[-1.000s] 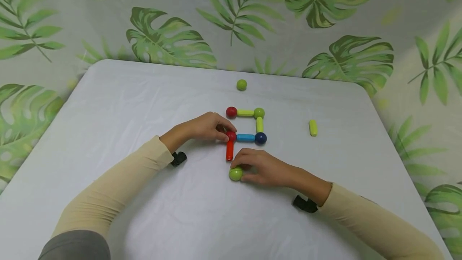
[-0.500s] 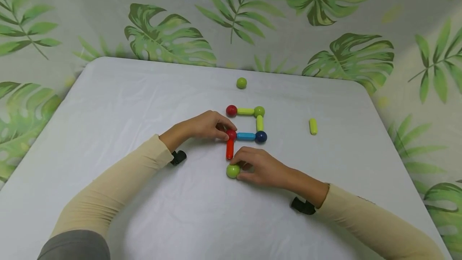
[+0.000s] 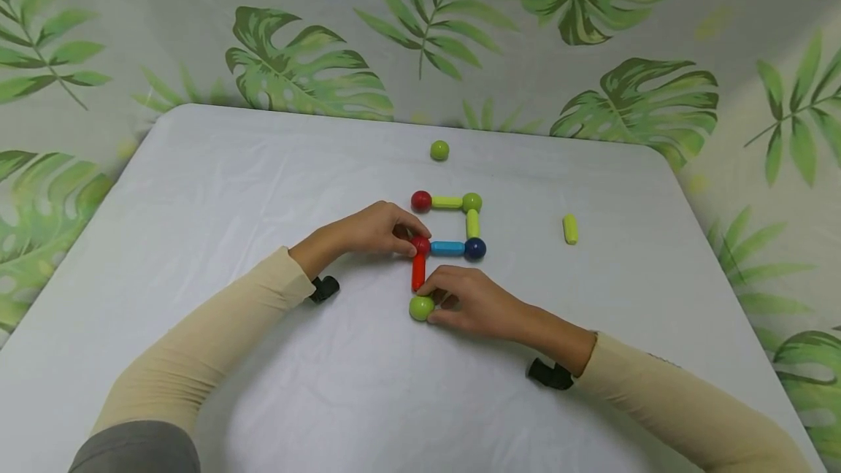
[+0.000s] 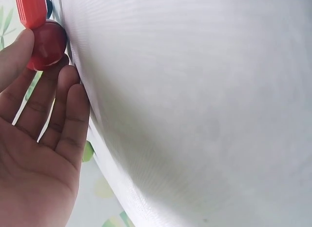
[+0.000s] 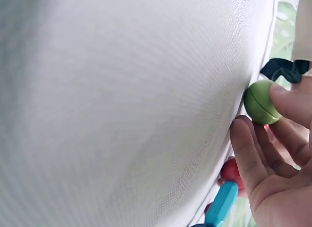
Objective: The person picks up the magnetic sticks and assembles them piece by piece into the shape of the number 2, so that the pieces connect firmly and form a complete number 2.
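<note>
My left hand [image 3: 379, 231] pinches a red ball [image 4: 48, 45] between thumb and fingers. A red stick [image 3: 418, 271] runs from that ball toward the near side, and a blue stick [image 3: 448, 248] runs right to a dark blue ball [image 3: 475, 248]. At the near end of the red stick, my right hand [image 3: 474, 301] holds a green ball [image 5: 261, 102] by thumb and fingertips; whether ball and stick touch is hard to tell. From the dark blue ball, a yellow-green stick [image 3: 473, 225] leads to another green ball [image 3: 471, 202].
Another yellow-green stick [image 3: 447, 202] joins that far green ball to a second red ball [image 3: 421, 201]. One loose green ball [image 3: 439, 150] lies near the far edge of the white table [image 3: 263, 159]. A loose yellow-green stick [image 3: 570, 229] lies to the right.
My right hand has brought its green ball slightly left and away from me, up to the end of the red stick. The left hand stays on the red ball.
</note>
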`<state>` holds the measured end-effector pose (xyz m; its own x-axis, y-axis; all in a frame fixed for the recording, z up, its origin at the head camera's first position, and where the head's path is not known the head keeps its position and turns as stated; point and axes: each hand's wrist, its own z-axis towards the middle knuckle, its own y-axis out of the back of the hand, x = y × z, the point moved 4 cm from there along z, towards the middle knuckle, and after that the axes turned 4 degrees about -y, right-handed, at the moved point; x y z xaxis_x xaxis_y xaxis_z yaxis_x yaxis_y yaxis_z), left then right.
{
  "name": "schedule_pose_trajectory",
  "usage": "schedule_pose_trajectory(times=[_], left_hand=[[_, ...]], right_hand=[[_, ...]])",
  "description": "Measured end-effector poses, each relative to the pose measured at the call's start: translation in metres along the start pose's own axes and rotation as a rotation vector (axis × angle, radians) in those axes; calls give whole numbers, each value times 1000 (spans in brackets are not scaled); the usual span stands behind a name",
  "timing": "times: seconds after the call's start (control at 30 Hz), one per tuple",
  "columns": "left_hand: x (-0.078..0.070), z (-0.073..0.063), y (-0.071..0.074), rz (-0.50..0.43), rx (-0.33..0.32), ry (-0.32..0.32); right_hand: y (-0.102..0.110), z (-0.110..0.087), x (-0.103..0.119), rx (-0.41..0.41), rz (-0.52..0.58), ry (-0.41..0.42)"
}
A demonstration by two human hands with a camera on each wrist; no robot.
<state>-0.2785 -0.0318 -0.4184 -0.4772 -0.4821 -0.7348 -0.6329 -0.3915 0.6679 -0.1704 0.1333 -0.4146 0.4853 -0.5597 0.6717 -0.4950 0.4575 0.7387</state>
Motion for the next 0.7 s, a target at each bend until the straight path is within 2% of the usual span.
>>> schedule_pose_trajectory(times=[0.37, 0.7], left_hand=[[-2, -1, 0, -8, -5, -24], [-3, -1, 1, -9, 3, -23]], right_hand=[[0, 3, -1, -20, -25, -54], [1, 5, -1, -31, -23, -34]])
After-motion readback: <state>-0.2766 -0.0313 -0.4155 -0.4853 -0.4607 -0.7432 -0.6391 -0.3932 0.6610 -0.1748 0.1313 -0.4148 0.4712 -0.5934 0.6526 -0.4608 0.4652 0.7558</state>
